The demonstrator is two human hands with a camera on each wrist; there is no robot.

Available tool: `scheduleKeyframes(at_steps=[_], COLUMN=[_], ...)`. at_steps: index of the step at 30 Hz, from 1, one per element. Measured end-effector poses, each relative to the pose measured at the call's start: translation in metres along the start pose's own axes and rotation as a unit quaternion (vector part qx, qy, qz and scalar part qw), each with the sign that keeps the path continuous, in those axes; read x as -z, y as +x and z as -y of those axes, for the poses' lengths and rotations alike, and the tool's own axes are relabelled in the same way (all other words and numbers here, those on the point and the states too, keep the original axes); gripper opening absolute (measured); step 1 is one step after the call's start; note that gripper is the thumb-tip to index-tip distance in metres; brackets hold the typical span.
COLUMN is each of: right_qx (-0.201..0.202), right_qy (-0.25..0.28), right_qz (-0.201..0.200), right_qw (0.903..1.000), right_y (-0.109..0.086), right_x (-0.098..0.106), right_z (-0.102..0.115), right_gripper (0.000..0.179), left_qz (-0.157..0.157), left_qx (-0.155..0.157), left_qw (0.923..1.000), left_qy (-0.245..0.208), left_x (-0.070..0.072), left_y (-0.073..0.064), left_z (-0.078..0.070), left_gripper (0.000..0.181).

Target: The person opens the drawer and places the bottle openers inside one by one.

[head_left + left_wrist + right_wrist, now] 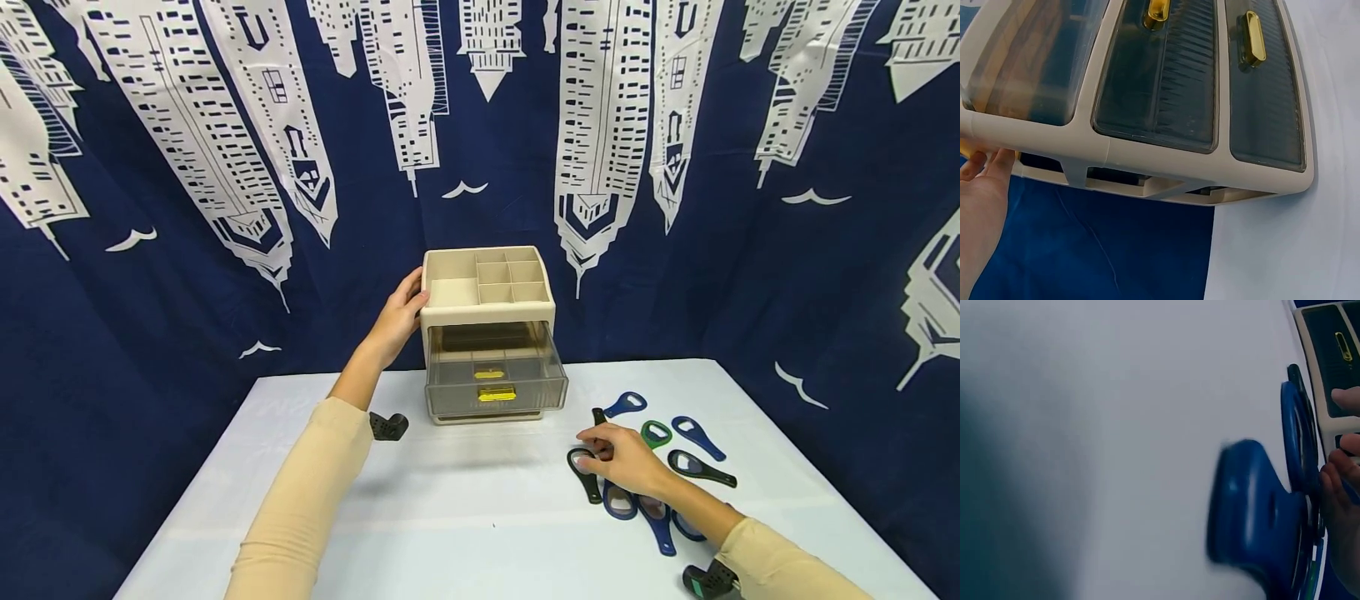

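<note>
Bending over a black bottle opener (587, 485) on the white table (465, 542), my right hand (632, 462), the nearer one, had thumb and fingers parted, gripping nothing I could see. The opener's handle pointed toward the head camera, slightly rightward. Ahead and left stood the beige desktop organizer (487, 314), smoky drawer (456, 402) jutting out, my left hand (396, 322) curled round its left side.

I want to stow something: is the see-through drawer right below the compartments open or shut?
Open: in the head view, the drawer juts forward past the base of the organizer, its yellow handle out in front.
</note>
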State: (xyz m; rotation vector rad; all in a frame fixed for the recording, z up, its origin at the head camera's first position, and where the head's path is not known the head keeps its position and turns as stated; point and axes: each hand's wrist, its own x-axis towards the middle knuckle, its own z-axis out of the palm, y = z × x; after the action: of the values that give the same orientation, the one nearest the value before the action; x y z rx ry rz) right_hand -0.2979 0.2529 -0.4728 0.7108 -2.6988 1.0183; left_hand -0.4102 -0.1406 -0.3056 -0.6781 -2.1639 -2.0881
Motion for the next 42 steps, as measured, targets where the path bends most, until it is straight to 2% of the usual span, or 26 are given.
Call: scheduleKeyframes(at_steps=[6,10,19,24,28,33,42], right_qx=[0.027,0.035,-0.049,-0.073,-0.079,-0.074,-0.069], right_qy=[-0.092,-0.107,-0.083,-0.076,-0.056,-0.026,-0.031], right_qz=[0.033,0.046,0.044,0.037,0.023,0.016,0.029], right_qw=[0.9948,0.9926,0.9944,0.9937,0.995,0.9968,0.9967], right_y=[0.004,0.007,0.015,0.015,0.016,0.018,0.027], right_x=[-0.004,-0.005,-0.012,-0.015,-0.009,0.007,0.031], right_z=[0.001,0.001,0.012,0.014,0.013,0.017,0.023], right_gripper=[0.051,0.048,0.041,0.042,0.045,0.047,0.049], left_qz=[-0.005,-0.005,-0.006,-0.008,-0.006,-0.008,-0.004], left_qx=[-0.001,-0.002,-0.005,-0.003,-0.006,-0.009,-0.005], left_qw=[1.0,1.0,0.9999,0.9999,0.9999,0.9998,0.9998], left_qy=[-0.002,-0.006,-0.011,-0.01,-0.012,-0.018,-0.017], left_x=[-0.001,-0.001,-0.002,-0.001,0.0,0.0,-0.001], left_y=[0.002,0.002,0.003,0.001,0.001,0.001,0.001], left_z=[0.001,0.001,0.002,0.004,0.004,0.003,0.004], left_gripper=[0.057,0.057,0.057,0.058,0.058,0.058,0.058])
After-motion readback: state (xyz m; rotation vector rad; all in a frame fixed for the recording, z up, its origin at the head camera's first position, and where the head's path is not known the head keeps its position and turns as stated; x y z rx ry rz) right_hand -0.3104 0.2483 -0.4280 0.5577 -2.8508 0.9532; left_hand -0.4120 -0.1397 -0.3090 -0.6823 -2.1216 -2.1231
